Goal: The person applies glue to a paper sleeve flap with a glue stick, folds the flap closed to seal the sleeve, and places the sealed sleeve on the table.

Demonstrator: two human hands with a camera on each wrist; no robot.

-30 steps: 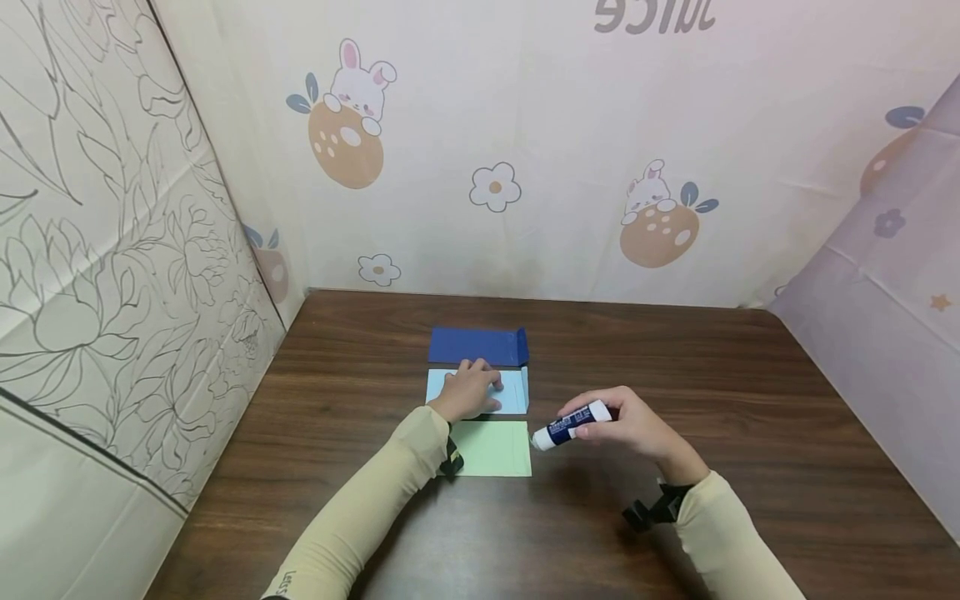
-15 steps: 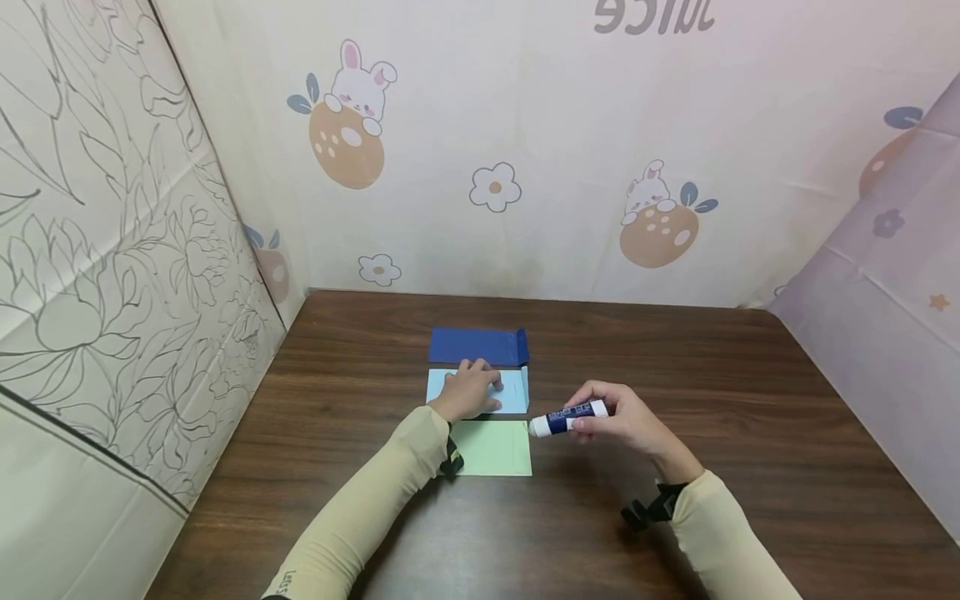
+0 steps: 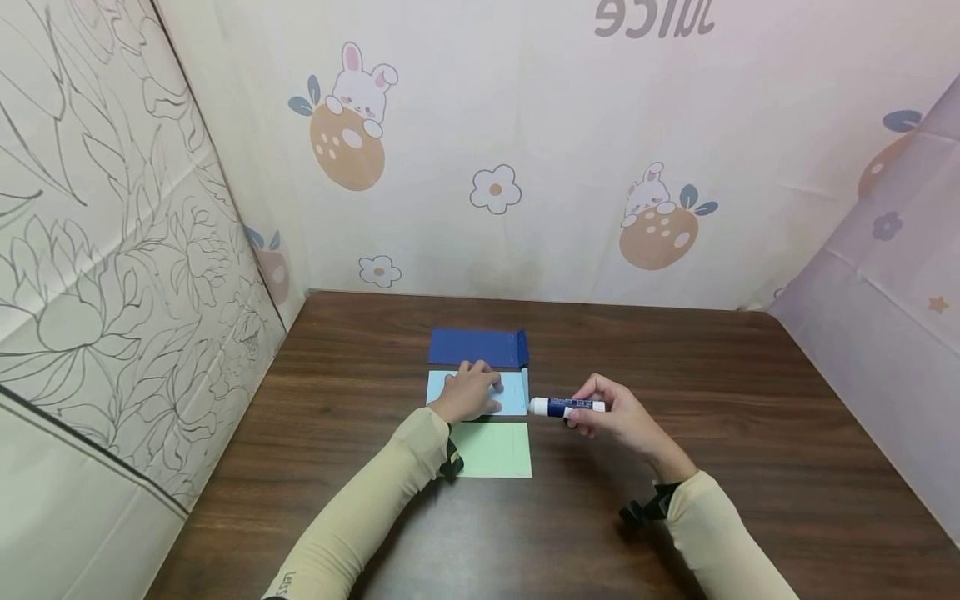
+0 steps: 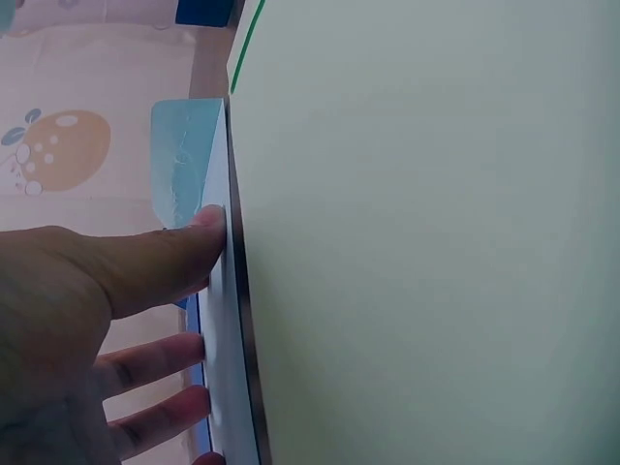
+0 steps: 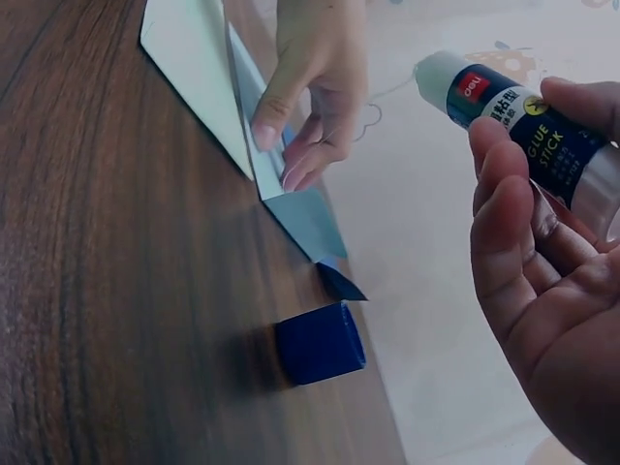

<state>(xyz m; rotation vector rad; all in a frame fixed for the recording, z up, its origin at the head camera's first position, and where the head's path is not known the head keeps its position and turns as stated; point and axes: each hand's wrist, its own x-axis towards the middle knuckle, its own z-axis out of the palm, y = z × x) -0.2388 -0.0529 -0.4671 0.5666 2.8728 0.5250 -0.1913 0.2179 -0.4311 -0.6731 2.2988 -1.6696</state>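
My left hand (image 3: 467, 395) rests on the light blue paper (image 3: 512, 392), its fingertips pressing the sheet to the table. In the left wrist view the thumb and fingers (image 4: 160, 266) lie apart along that sheet. A narrow flap (image 5: 308, 221) stands up at the sheet's right end. My right hand (image 3: 624, 419) grips a glue stick (image 3: 558, 407), uncapped and lying roughly level, its tip beside the flap. Whether the tip touches the paper I cannot tell. The label reads glue stick in the right wrist view. A blue cap (image 5: 322, 344) stands on the table below it.
A dark blue paper (image 3: 474, 347) with a folded right end lies behind the light blue one. Nearer to me is a light green paper (image 3: 498, 450), with a green line (image 4: 248, 44) near its edge. Patterned cloth walls (image 3: 555, 250) stand around the wooden table (image 3: 750, 400).
My right hand has carried the glue stick away from me, from the green paper's right edge to the light blue flap, and levelled it. The left hand has stayed in place.
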